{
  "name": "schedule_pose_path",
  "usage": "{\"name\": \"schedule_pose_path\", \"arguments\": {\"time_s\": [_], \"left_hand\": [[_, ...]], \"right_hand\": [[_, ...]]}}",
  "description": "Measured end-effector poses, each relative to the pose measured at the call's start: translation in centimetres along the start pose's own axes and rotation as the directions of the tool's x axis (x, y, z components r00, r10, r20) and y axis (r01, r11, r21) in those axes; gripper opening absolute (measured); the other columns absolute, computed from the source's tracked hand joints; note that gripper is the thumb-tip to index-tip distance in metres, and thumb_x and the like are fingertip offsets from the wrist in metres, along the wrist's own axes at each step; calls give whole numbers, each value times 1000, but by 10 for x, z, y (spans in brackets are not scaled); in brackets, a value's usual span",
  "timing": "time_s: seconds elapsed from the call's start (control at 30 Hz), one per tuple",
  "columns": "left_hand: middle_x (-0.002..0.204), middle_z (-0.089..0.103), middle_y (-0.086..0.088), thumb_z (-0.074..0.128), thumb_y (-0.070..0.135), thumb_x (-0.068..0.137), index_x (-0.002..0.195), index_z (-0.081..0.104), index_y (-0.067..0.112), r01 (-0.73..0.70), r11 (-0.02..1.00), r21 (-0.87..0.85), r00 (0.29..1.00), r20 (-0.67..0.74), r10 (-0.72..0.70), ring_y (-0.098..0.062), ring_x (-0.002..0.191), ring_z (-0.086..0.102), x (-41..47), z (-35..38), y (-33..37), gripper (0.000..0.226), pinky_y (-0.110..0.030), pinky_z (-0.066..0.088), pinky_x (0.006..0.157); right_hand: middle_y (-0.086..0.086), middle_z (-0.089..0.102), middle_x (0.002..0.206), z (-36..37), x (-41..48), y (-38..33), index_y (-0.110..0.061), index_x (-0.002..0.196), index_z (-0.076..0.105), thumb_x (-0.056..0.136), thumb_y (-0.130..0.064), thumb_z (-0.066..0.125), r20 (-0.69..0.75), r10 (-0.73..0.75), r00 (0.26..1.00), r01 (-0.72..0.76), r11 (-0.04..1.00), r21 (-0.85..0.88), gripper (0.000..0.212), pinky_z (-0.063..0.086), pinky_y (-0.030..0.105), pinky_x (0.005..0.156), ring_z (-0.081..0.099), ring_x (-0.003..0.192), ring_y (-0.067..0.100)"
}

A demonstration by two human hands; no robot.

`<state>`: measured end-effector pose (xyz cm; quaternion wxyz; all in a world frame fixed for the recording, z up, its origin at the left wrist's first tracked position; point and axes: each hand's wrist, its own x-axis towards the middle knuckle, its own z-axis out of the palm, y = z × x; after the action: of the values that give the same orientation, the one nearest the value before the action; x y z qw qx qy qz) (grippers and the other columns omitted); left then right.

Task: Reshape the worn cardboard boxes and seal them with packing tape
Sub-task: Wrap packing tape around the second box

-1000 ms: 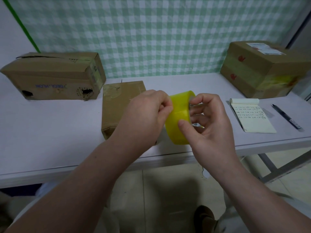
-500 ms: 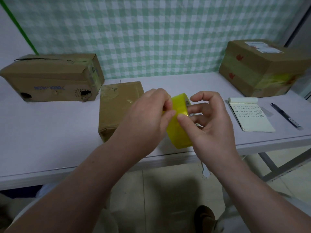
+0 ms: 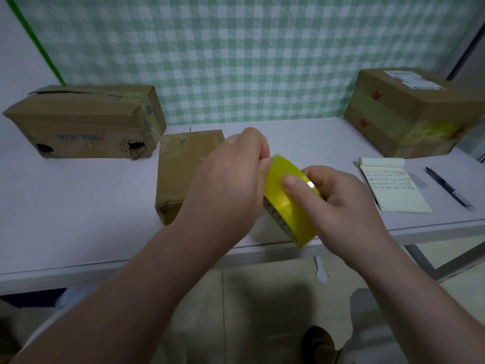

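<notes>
Item 1. Roll of yellow packing tape [image 3: 291, 214]: held in the air above the near edge of the desk [image 3: 78, 206], right of centre. It is tilted, with its cardboard core turned towards the left.

Item 2. Right hand [image 3: 338, 203]: the grip is closed around the roll. The thumb is laid across the outer yellow band and the fingers are curled behind it.

Item 3. Left hand [image 3: 231, 177]: the grip is pressed together, with the fingertips pinched at the upper rim of the roll. Whether a loose tape end is caught between them cannot be told.

Item 4. Small flat cardboard box [image 3: 181, 174]: laid at the middle of the desk, with its length run from the far edge towards the near edge. It is partly hidden by the left hand. Creases and old clear tape are seen on its top.

Item 5. Long worn cardboard box [image 3: 84, 124]: set at the far left corner. Holes are torn in its front face and its top flap is lifted slightly.

Item 6. Large cardboard box [image 3: 409, 111]: set at the far right corner. It is banded with tape, and a white label is fixed on top.

Item 7. Notepad [image 3: 391, 185]: laid open near the right end of the desk, with handwriting on the page.

Item 8. Black pen [image 3: 447, 187]: laid just beside the notepad, on its right, not touching it.

Item 9. Green-and-white checked backdrop [image 3: 236, 61]: hung behind the far edge.
</notes>
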<state>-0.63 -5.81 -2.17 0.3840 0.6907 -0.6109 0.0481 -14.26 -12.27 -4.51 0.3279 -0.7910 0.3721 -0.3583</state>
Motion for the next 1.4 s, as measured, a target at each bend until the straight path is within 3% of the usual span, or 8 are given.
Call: {"name": "schedule_pose_path", "arguments": {"time_s": [0.13,0.27,0.37,0.53,0.9,1.07,1.17,1.4], "left_hand": [[72,40,14,50,21,94,82,39,27,-27,1000,-6,999,17,27,-3,67,42,-6,-1,11,17,-17,34,60],[71,40,15,48,23,94,82,41,25,6,1000,11,1000,-16,-6,0,66,41,0,-4,5,13,-8,34,65],[70,43,12,46,24,97,85,44,21,81,997,17,997,-1,-81,-3,65,42,7,-6,-3,12,-10,35,63],[67,55,5,50,21,96,87,51,17,166,986,-33,986,-28,-167,-7,64,51,13,-12,-14,9,-19,38,62],[63,44,11,51,22,94,84,47,20,-15,990,138,995,-92,27,-6,60,44,8,-31,2,11,-28,33,55],[63,49,6,51,24,95,83,49,23,109,990,95,994,11,-110,-7,55,44,20,-39,-24,12,-15,32,50],[67,53,2,49,27,96,85,51,23,139,987,75,988,50,-143,-7,57,45,25,-43,-39,12,-16,32,50],[80,60,5,44,29,98,88,50,22,182,980,84,976,106,-190,-6,71,52,29,-38,-58,14,-19,37,58]], "right_hand": [[-3,40,48,-2,6,3,-6,62,54,83,-53,56,5,82,997,-80,986,-146,52,30,19,46,40,51,8],[5,38,52,-5,7,2,1,64,52,75,-64,49,17,101,995,-99,991,-94,67,29,25,47,37,48,9],[17,44,60,-8,4,0,-5,62,53,72,-60,50,126,171,977,-182,980,84,56,36,36,56,44,54,16],[3,47,64,-9,-1,-4,-17,62,57,72,-44,57,320,178,931,-274,918,286,29,34,33,60,46,61,16],[7,40,60,3,5,-7,0,65,48,84,-53,58,161,266,950,-232,951,-204,57,28,28,50,39,53,14],[27,54,76,-2,-3,-17,10,85,56,81,-62,59,276,351,895,-372,928,22,73,41,34,60,53,62,23],[22,65,85,0,-10,-28,3,84,63,64,-63,61,379,403,833,-476,871,119,69,53,44,69,66,73,31],[13,71,96,13,-19,-32,-9,96,71,48,-50,65,519,463,718,-672,657,343,64,51,32,68,67,75,19]]}}
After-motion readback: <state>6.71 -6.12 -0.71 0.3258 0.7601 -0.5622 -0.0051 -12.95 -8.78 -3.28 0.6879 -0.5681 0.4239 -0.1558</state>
